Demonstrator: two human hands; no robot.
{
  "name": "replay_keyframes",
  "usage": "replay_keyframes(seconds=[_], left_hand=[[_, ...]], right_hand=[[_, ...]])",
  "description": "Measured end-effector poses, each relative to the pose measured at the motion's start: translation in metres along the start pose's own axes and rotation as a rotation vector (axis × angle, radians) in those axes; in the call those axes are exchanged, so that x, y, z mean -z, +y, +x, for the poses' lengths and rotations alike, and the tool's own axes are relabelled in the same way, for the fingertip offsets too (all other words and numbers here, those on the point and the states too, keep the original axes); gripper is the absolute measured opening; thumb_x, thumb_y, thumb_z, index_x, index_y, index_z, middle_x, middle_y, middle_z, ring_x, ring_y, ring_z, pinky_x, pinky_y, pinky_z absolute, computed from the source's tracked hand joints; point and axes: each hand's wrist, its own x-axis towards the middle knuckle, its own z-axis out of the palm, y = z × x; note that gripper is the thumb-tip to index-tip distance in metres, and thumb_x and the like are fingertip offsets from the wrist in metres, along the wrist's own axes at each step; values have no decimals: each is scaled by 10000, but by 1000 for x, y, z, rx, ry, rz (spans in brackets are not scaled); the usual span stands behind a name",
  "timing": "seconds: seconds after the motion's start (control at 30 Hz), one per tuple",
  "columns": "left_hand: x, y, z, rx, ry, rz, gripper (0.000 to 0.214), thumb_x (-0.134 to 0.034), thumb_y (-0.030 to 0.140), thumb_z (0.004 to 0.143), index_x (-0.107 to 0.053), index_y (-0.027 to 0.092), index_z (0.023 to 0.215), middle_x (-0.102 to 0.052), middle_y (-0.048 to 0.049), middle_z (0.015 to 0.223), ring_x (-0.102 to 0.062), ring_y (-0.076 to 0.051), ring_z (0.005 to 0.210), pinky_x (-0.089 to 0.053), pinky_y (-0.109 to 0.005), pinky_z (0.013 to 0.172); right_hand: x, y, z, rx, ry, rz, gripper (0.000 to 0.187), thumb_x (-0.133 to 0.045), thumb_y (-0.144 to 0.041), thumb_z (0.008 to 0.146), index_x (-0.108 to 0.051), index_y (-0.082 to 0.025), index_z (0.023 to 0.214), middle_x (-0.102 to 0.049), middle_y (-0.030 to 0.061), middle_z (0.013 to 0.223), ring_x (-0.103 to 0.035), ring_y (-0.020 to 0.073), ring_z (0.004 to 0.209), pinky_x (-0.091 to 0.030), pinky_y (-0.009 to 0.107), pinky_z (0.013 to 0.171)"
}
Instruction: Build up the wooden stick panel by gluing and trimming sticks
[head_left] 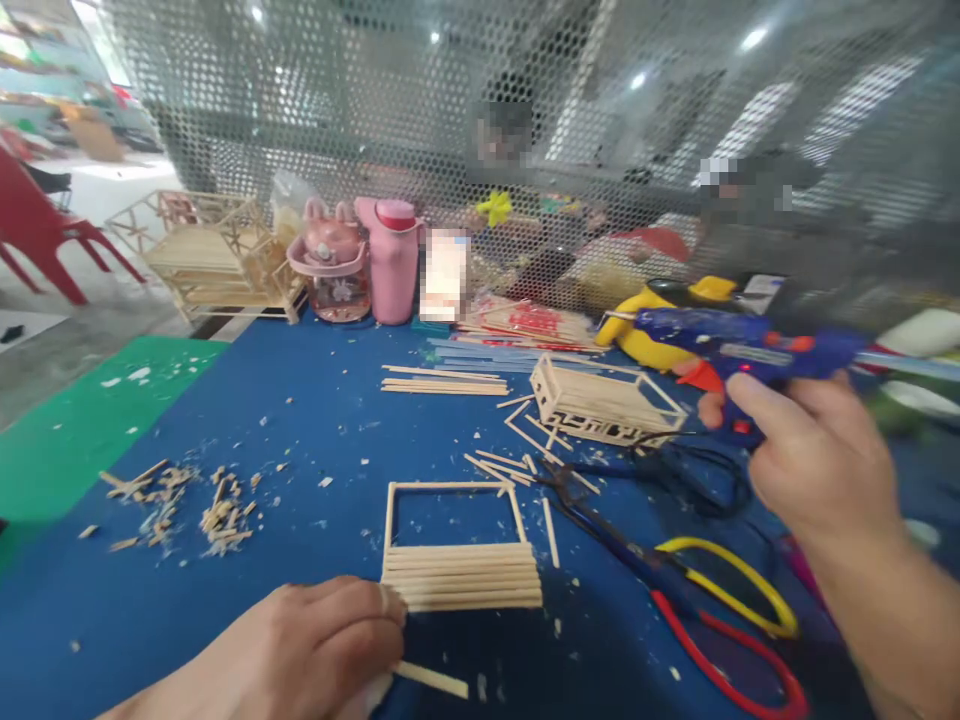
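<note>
My right hand (817, 450) is wrapped round a blue hot glue gun (750, 350), held up at the right with its nozzle pointing left. A clear glue stick sticks out of its back. My left hand (322, 640) is closed at the table's front, holding a thin wooden stick (435, 680) whose free end points right. Just beyond it lies a small rectangular wooden frame (461, 575). Sticks lie side by side across its near half, and its far half is open. The left fingers are at the frame's near left corner; whether they touch it I cannot tell.
Scissors (645, 560) with red and yellow handles lie right of the frame. A small wooden bed-like model (607, 400) stands behind. Loose sticks (446, 385), a pink bottle (395, 265), a pink-lidded jar (337, 270) and a larger stick model (210, 255) line the back. Scraps (225, 515) lie left.
</note>
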Motion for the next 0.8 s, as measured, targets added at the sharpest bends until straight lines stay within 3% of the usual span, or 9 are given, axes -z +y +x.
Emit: replay_keyframes(seconds=[0.03,0.1,0.2,0.37,0.47,0.57,0.67,0.73,0.8], left_hand=[[-1,-1,0,4,20,-4,215,-361,228,957,-559,233,1040,-692,-12,843,-676,-115,753,-539,-141,712],[-2,-3,0,29,38,-21,201,-398,194,929,-551,245,1049,-686,-7,864,-676,-114,792,-534,-130,732],[0,-1,4,112,38,-54,222,-433,150,896,-557,244,1054,-680,-18,907,-670,-120,819,-534,-137,732],[14,1,22,310,141,-39,184,-478,248,917,-644,214,987,-697,-33,863,-657,-145,780,-528,-184,662],[23,-2,46,467,96,-33,256,-494,363,916,-698,221,976,-728,-36,917,-664,-172,823,-524,-227,703],[22,-8,74,545,-98,-58,276,-487,367,910,-711,242,1011,-743,-10,962,-676,-176,822,-522,-245,721],[11,-12,93,500,-234,-51,253,-487,277,892,-726,234,964,-743,2,955,-677,-170,831,-510,-236,717],[3,-13,98,475,-295,-18,246,-492,233,872,-735,229,912,-741,-2,932,-673,-172,816,-500,-235,689],[-3,-15,100,485,-357,20,249,-492,216,859,-737,232,897,-738,-9,922,-668,-181,795,-489,-244,654]], right_hand=[[6,14,7,35,-54,-204,353,-352,-374,903,-499,-231,615,-642,91,848,-622,257,878,-472,388,776],[13,37,17,48,-103,-313,274,-402,-372,884,-598,-207,789,-682,126,926,-635,290,915,-473,391,760],[7,55,24,135,-241,-381,341,-441,-349,869,-604,-165,1105,-675,159,1124,-623,312,1030,-468,385,810],[-20,51,32,277,-400,-469,421,-380,-245,858,-582,-174,1221,-672,139,1165,-630,317,1033,-455,444,817],[-27,45,35,308,-423,-498,433,-360,-233,870,-578,-178,1240,-688,152,1125,-643,303,986,-457,438,789],[-19,38,31,278,-369,-526,447,-379,-204,846,-575,-109,1237,-672,206,1132,-634,331,987,-472,439,763],[-2,23,9,196,-216,-557,517,-407,-157,803,-492,-18,1293,-621,269,1175,-596,389,1034,-472,492,793],[9,4,-18,185,-94,-524,507,-397,-194,841,-455,-50,1324,-592,225,1236,-557,360,1113,-451,478,896],[15,-19,-54,240,31,-306,427,-449,-300,870,-498,-182,1278,-626,129,1199,-588,301,1083,-468,431,917]])
